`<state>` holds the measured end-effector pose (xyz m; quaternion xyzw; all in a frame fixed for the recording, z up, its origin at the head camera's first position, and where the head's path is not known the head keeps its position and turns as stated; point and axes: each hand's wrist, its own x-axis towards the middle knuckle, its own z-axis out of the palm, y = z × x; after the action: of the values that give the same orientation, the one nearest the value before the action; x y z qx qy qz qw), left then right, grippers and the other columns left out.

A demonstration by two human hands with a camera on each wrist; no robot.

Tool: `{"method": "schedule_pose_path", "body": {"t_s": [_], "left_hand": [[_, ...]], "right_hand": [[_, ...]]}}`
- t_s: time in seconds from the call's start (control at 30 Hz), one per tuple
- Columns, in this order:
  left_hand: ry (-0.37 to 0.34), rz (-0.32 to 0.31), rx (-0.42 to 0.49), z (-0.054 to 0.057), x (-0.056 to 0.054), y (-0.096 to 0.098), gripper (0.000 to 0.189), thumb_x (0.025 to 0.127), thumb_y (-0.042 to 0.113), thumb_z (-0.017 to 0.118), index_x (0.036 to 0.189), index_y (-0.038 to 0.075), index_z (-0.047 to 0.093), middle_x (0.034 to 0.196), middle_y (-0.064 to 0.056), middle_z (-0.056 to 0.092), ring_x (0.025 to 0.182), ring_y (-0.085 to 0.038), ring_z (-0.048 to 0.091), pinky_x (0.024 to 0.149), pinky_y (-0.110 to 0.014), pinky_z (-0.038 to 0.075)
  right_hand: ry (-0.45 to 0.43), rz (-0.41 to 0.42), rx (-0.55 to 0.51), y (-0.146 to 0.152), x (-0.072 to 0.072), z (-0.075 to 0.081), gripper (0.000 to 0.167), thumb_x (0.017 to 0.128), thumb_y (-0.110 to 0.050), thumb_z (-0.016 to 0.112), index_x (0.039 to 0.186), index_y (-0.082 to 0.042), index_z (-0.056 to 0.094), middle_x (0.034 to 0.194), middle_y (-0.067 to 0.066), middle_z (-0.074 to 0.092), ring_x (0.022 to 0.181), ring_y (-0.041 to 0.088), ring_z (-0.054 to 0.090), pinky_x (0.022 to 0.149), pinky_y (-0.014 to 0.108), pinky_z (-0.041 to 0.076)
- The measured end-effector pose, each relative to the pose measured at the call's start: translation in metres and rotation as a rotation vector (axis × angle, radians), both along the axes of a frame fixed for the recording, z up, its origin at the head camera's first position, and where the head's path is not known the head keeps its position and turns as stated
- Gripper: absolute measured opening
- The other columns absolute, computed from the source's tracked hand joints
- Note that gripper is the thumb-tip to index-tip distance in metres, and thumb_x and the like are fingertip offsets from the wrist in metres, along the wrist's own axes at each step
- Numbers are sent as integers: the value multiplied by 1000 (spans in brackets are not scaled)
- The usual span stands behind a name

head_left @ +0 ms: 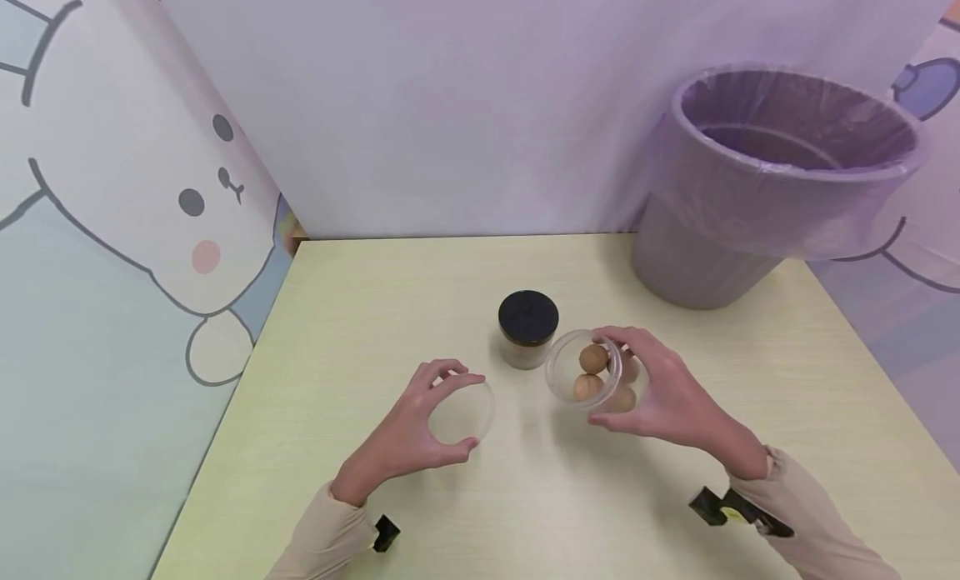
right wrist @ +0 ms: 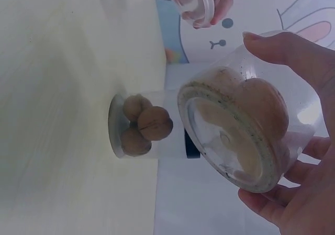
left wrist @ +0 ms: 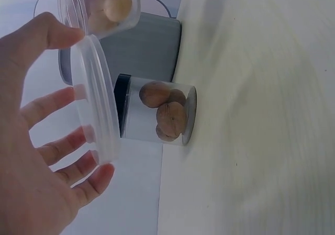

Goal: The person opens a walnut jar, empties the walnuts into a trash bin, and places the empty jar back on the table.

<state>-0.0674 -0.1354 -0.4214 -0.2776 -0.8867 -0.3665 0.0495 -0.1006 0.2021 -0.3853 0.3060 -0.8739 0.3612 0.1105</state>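
Note:
My left hand grips a round translucent lid by its edge, thumb on one side and fingers on the other. In my right hand is a clear plastic jar, raised off the table and tilted so its uncovered mouth faces left. Several round brown walnuts lie inside that jar. Between and beyond the hands stands a second clear jar, upright on the table with a black lid on it. Several walnuts sit in its bottom. The lid and the held jar are apart.
A grey bin lined with a thin clear bag stands at the table's back right. The pale wooden table meets a plain light backdrop behind. Cartoon-printed panels flank the left and right sides.

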Motion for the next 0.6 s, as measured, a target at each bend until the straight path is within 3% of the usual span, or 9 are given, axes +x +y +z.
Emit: {"method": "schedule_pose_path", "body": {"t_s": [0.4,0.6], "left_hand": [[-18,30,-46,-15,-2,-2,65,69,35,80,129,33,55,125,10,42,109,-9,38,81,-34,46],[-8,37,-55,-24,-5,-4,63,69,35,79,127,26,58,123,8,43,109,-10,38,81,-36,46]], "right_hand": [[15,-1,-15,9,-2,3,95,47,-24,95,130,-12,51,120,-1,58,108,11,52,91,21,38],[30,-8,-7,12,-2,5,96,45,-25,95,129,-12,52,119,-2,58,107,11,53,90,21,39]]}}
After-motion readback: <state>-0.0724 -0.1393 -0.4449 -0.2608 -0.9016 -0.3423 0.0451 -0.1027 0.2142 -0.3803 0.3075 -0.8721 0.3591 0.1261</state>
